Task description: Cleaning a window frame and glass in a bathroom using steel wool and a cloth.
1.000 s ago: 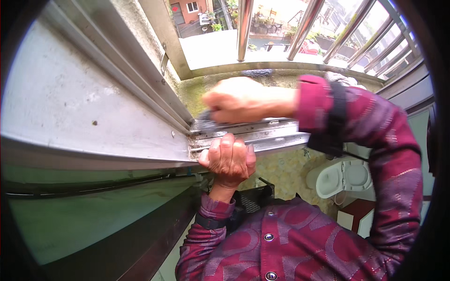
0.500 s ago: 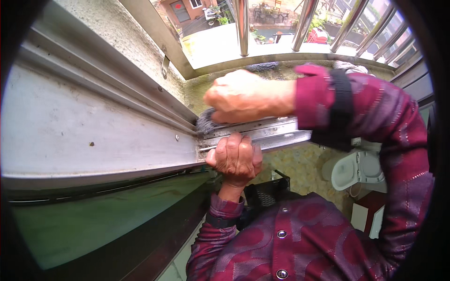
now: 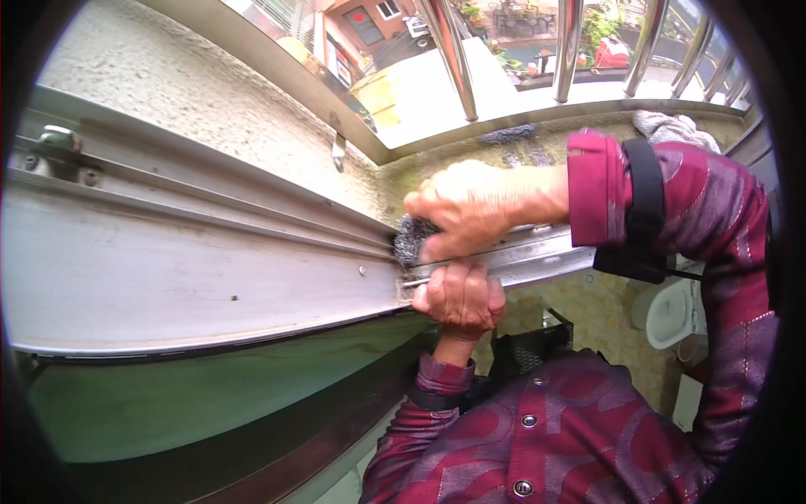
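Note:
My right hand [image 3: 474, 206] is closed round a grey, curly steel wool scourer [image 3: 411, 238]. The scourer touches the left corner of the window track [image 3: 546, 252], where it meets the upright aluminium window frame [image 3: 193, 273]. Just below, the fingers of my left hand [image 3: 459, 298] are hooked over the inner edge of the track. A thin pale rod or rail [image 3: 416, 284] shows beside that hand; whether it is part of the track I cannot tell. My right hand and forearm hide much of the track.
Beyond the track lies a stained sill [image 3: 529, 151] with a bunched grey-white cloth [image 3: 676, 128] at its right. Metal bars [image 3: 567, 50] stand along its far edge. A latch [image 3: 60, 143] sits on the frame. A toilet [image 3: 672, 315] is below right, behind a dark mesh chair-like object [image 3: 533, 349].
The view has shifted, so frame and hands appear farther right and a little lower. My right hand, blurred before, shows sharper with the scourer in the same corner. My left hand keeps its hold.

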The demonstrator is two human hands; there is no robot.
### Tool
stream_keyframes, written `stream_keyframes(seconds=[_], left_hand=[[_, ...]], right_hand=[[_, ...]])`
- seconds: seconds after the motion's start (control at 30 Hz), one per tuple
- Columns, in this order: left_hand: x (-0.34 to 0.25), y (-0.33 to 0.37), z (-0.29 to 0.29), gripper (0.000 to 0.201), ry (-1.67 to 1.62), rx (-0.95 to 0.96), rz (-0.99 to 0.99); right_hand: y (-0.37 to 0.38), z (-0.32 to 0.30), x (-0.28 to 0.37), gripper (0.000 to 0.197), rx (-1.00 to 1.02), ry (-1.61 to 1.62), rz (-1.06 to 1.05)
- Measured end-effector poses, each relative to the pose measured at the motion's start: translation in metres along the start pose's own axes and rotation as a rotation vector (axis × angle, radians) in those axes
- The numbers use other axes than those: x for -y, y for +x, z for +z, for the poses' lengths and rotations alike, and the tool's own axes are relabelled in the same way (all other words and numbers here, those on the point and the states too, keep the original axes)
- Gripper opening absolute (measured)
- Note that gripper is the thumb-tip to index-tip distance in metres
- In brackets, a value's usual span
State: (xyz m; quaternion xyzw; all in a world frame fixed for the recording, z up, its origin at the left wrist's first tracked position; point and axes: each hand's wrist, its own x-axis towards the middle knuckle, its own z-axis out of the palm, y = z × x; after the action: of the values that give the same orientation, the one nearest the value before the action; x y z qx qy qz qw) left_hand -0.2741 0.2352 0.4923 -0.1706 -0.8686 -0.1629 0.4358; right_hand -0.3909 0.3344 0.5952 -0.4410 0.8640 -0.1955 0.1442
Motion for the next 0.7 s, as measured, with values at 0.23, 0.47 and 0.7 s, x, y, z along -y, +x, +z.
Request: stream_keyframes(seconds=[0.23,0.47,0.7], left_hand=[[0.003,-0.003,-0.001,0.021,0.000,-0.018,0.037],[0.003,-0.005,0.004,0.018,0.002,0.027,-0.017],[0.005,-0.008,0.005,0.019,0.030,-0.052,-0.043]], right_hand=[[-0.011,-0.037,0.007,0.017,-0.293,0.038,-0.141],[-0.018,-0.129,0.074,0.012,-1.164,0.030,-0.574],[0.015,-0.093,0.108,0.008,-1.335,-0.002,-0.426]])
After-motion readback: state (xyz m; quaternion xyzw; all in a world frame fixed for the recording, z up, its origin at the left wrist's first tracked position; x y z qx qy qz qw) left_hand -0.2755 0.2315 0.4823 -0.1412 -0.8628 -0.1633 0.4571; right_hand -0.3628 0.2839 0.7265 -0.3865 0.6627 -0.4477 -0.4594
